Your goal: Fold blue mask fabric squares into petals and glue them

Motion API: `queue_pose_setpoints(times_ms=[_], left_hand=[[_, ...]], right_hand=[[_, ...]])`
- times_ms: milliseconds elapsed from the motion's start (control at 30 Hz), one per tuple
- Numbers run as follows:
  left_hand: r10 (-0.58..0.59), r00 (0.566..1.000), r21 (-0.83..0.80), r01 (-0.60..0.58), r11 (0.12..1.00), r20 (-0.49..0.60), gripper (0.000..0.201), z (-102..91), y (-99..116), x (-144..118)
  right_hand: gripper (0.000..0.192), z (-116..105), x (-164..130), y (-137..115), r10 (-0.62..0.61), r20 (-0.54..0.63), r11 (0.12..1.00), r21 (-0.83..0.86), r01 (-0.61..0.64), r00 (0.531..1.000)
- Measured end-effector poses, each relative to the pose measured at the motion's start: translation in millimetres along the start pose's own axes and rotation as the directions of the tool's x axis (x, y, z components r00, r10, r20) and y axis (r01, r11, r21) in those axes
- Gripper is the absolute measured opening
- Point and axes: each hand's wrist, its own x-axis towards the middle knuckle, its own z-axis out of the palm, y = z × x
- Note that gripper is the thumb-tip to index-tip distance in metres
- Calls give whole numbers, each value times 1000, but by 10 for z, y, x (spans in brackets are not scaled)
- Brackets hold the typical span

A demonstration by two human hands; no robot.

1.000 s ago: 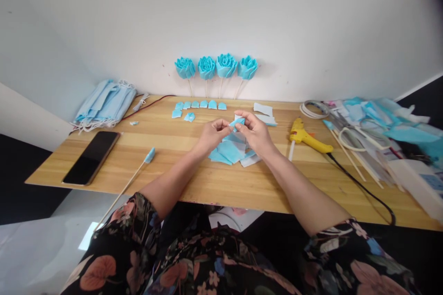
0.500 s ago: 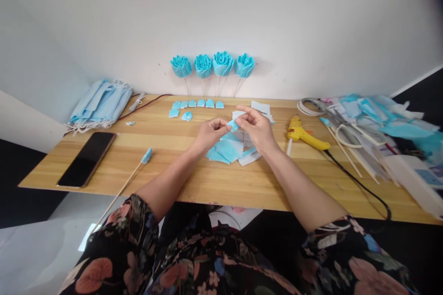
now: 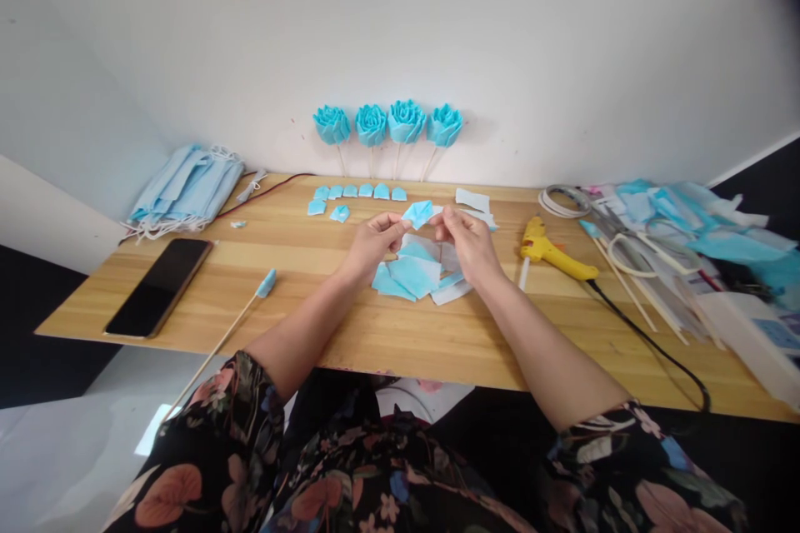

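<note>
Head view: both hands, left hand (image 3: 368, 243) and right hand (image 3: 470, 243), pinch opposite ends of a blue fabric piece (image 3: 417, 213), held taut above cut blue squares (image 3: 409, 273) on the tabletop (image 3: 387, 329); finished petals (image 3: 359, 191) lie far, near blue roses (image 3: 387, 123).

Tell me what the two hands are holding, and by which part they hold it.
A small blue fabric piece: left hand pinches its left edge, right hand its right edge.
</note>
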Motion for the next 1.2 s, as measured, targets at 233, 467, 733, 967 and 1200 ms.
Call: queue_pose_setpoints(times_ms=[233, 467, 733, 967, 1200], left_hand=[[-13, 998, 81, 9, 997, 56, 32, 26, 31, -50], [-3, 1000, 77, 2, 997, 13, 29, 5, 11, -25], [0, 1000, 65, 0, 998, 8, 32, 9, 15, -26], [-3, 999, 69, 1, 998, 41, 33, 18, 26, -35], [-2, 999, 94, -2, 996, 41, 33, 29, 29, -50]], right_hand=[[38, 62, -37, 42, 40, 118, 998, -60, -33, 992], [33, -26, 36, 7, 21, -113, 1000, 7, -20, 993], [49, -9, 27, 24, 87, -67, 995, 62, -83, 994], [38, 26, -13, -21, 40, 36, 999, 17, -40, 999], [32, 0, -14, 36, -75, 45, 992, -96, 79, 996]])
